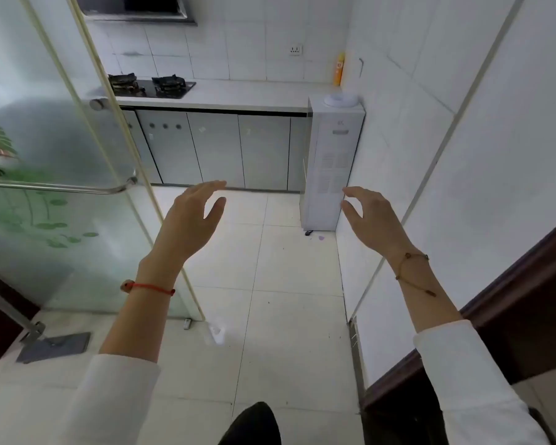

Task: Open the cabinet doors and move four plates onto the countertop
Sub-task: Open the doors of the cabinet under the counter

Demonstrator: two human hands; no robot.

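Head view: cabinet doors (217, 149) beyond hands (190, 220).

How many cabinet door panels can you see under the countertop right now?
4 clearly: cabinet door with three knobs, the middle door, the next door, and a narrow strip beside the water dispenser. All shut. The glass door may hide more at left.
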